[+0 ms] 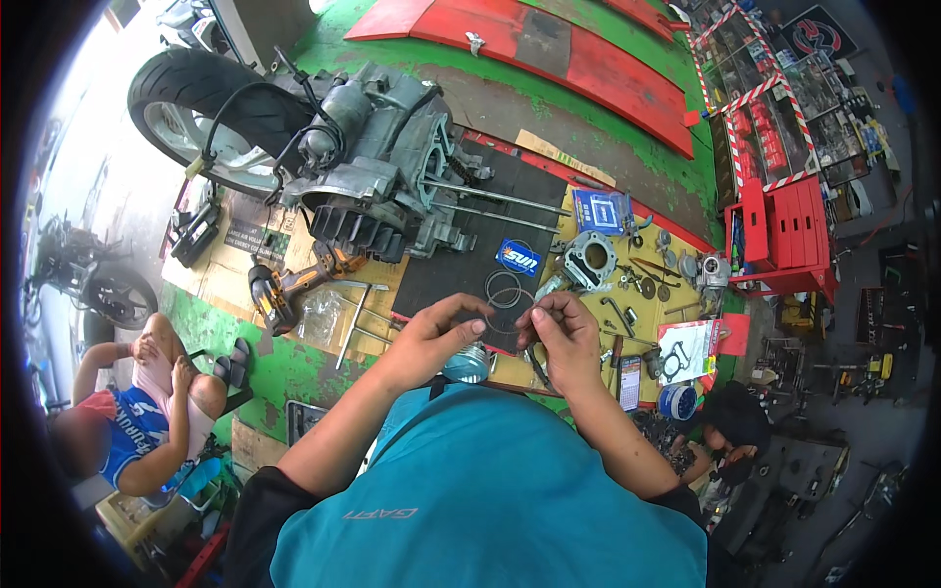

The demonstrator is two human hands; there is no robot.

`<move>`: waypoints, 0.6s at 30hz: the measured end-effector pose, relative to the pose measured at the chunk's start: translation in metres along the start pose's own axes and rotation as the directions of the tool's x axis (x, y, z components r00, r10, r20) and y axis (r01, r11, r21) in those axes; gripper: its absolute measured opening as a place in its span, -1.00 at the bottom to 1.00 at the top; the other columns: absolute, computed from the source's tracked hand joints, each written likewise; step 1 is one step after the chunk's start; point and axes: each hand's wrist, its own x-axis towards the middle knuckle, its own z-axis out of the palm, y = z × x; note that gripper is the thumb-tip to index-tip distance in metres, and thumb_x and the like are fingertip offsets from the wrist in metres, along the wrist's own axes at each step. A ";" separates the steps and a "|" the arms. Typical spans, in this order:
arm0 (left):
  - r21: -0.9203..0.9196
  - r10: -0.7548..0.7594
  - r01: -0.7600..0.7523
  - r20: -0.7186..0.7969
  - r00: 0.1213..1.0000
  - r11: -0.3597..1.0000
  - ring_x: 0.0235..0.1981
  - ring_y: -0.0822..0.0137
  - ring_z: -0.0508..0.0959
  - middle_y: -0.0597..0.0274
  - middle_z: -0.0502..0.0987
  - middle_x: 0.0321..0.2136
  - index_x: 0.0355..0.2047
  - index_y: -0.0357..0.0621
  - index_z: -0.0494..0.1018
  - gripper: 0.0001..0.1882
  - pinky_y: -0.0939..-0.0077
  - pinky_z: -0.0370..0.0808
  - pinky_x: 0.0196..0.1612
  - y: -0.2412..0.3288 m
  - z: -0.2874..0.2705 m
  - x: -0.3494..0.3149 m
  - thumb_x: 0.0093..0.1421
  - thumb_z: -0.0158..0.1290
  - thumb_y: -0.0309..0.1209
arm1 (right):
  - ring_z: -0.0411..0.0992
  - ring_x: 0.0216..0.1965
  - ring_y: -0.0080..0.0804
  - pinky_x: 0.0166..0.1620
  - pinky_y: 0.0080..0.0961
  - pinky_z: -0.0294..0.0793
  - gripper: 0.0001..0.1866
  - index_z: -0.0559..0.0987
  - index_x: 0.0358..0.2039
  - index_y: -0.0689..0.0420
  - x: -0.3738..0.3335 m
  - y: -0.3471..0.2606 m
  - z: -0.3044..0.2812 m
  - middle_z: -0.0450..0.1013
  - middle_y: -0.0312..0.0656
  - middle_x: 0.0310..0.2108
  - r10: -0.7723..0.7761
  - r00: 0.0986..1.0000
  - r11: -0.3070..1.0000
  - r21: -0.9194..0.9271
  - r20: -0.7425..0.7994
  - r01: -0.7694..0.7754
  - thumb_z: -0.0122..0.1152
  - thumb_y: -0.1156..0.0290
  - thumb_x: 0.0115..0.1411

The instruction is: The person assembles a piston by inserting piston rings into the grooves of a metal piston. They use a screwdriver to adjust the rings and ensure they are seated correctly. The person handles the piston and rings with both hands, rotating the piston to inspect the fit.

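Over the near edge of the black mat (431, 289), the left hand (443, 335) and right hand (567, 343) pinch a thin ring (502, 331), the cylinder (580, 267) beside the mat's right edge.

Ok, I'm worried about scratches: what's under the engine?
A black mat shows at its right edge, cardboard lower left; the engine hides what lies directly beneath.

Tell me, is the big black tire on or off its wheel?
On: the tire wraps around the pale wheel, which shows inside it.
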 end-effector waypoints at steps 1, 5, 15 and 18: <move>0.012 0.017 -0.017 0.018 1.000 1.000 -0.17 0.56 0.47 0.35 0.56 -0.20 0.05 -0.22 0.51 -0.72 0.53 0.45 -0.09 -0.001 0.001 0.003 0.46 0.09 -0.30 | 0.57 -0.37 -0.47 -0.29 -0.50 0.61 -0.88 0.50 -0.13 0.22 -0.001 -0.004 0.001 0.62 -0.10 -0.29 0.006 1.000 1.000 0.006 -0.012 -0.006 0.23 0.49 0.40; 0.075 0.057 -0.062 0.061 0.996 0.995 -0.13 0.53 0.49 0.32 0.58 -0.20 -0.05 -0.25 0.54 -0.78 0.52 0.46 -0.04 0.005 0.004 0.007 0.48 0.04 -0.35 | 0.59 -0.37 -0.47 -0.28 -0.51 0.62 -0.89 0.50 -0.14 0.22 -0.005 -0.006 -0.001 0.63 -0.11 -0.29 -0.009 1.000 0.999 -0.034 -0.010 0.009 0.23 0.48 0.40; 0.039 0.053 -0.050 -0.075 0.996 0.998 -0.15 0.49 0.54 0.28 0.63 -0.25 -0.15 -0.31 0.59 -0.75 0.52 0.47 -0.02 0.000 0.019 0.006 0.49 0.03 -0.34 | 0.61 -0.33 -0.44 -0.24 -0.48 0.64 -0.89 0.47 -0.11 0.19 -0.010 -0.006 -0.002 0.63 -0.08 -0.25 -0.024 1.000 0.993 0.117 0.010 0.022 0.18 0.51 0.40; 0.081 0.060 -0.054 -0.075 0.995 0.995 -0.20 0.52 0.53 0.28 0.63 -0.28 -0.14 -0.30 0.59 -0.75 0.52 0.48 -0.09 0.002 0.021 0.004 0.47 0.05 -0.34 | 0.60 -0.32 -0.44 -0.22 -0.48 0.63 -0.89 0.47 -0.10 0.18 -0.009 -0.007 -0.007 0.62 -0.09 -0.26 0.005 0.995 0.981 0.193 0.095 -0.024 0.16 0.50 0.40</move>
